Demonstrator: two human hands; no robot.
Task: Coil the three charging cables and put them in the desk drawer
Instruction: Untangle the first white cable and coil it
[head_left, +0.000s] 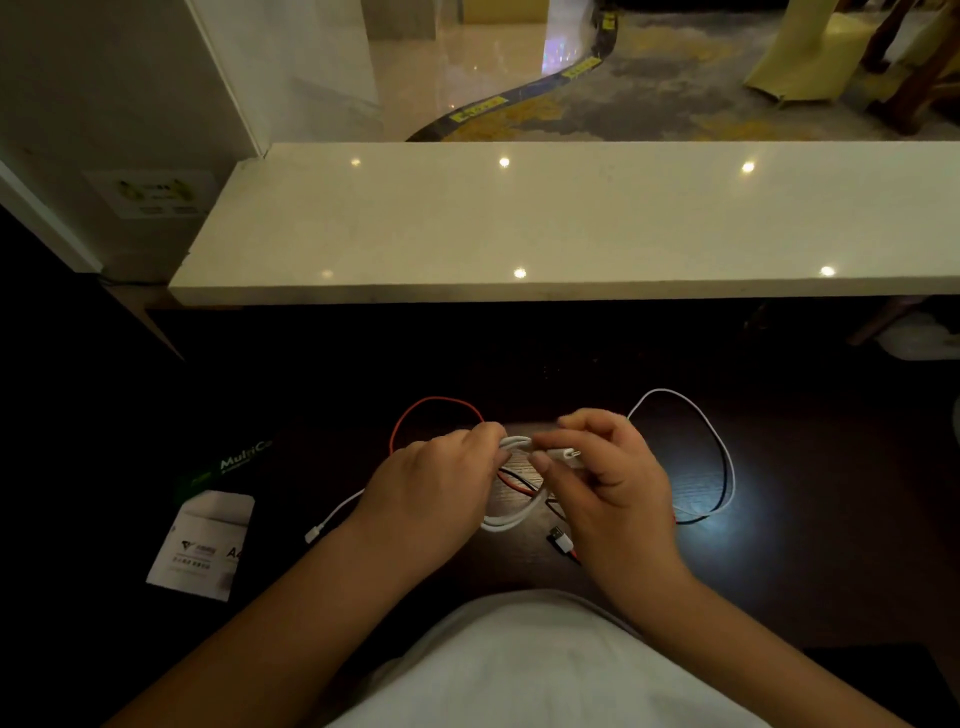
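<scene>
The white cable (511, 521) hangs in a few loops between the person's two hands, just above the dark worktop (810, 467). The left hand (436, 488) has its fingers curled round the bundled loops, and the right hand (602, 467) pinches the cable's end, a small plug, between thumb and forefinger. A red cable (436, 401) arcs behind the left hand; another white cable (698, 421) curves out to the right, seemingly running alongside a black one, though it is dim there. A paper packet (202, 545) lies left.
</scene>
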